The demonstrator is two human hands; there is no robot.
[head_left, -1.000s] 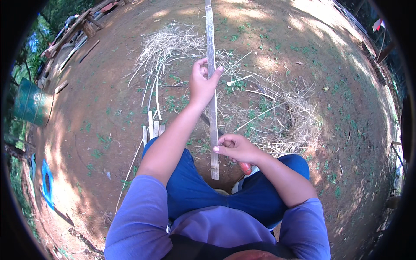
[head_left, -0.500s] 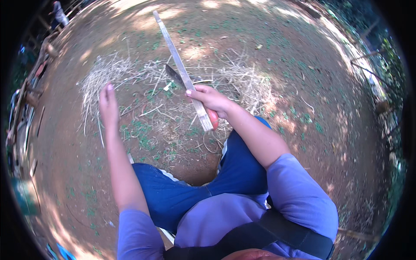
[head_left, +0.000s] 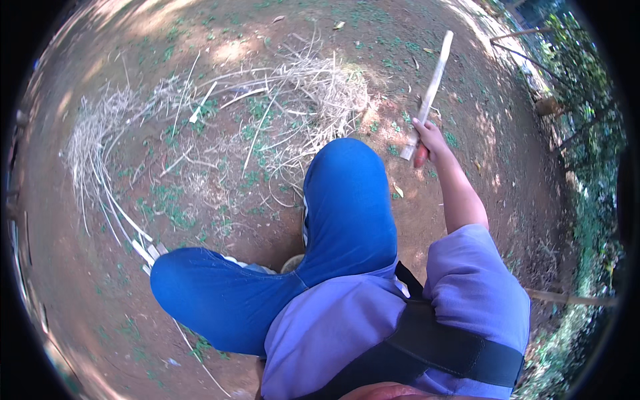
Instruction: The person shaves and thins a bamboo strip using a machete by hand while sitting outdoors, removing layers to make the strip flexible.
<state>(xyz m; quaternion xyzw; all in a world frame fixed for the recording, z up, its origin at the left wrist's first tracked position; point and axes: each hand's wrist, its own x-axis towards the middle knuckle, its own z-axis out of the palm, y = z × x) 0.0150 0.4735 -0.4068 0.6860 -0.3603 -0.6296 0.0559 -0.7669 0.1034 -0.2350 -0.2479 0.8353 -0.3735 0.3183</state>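
My right hand (head_left: 427, 139) is out to the right of my raised knee, shut on the lower end of a long pale bamboo strip (head_left: 432, 83) that points up and away over the bare earth. A reddish handle end shows just below the fist, and a dark blade lies along the strip. My left hand is out of the picture. My legs in blue trousers (head_left: 347, 207) fill the middle of the view.
A heap of thin dry shavings (head_left: 320, 87) lies ahead of the knee. Several pale split strips (head_left: 117, 213) lie on the ground at the left. Brown dirt with grass patches surrounds me; posts and greenery (head_left: 567, 127) line the right edge.
My right hand has swung the strip from in front of me out to the right side. My left hand, stretched out over the shavings before, has left the view.
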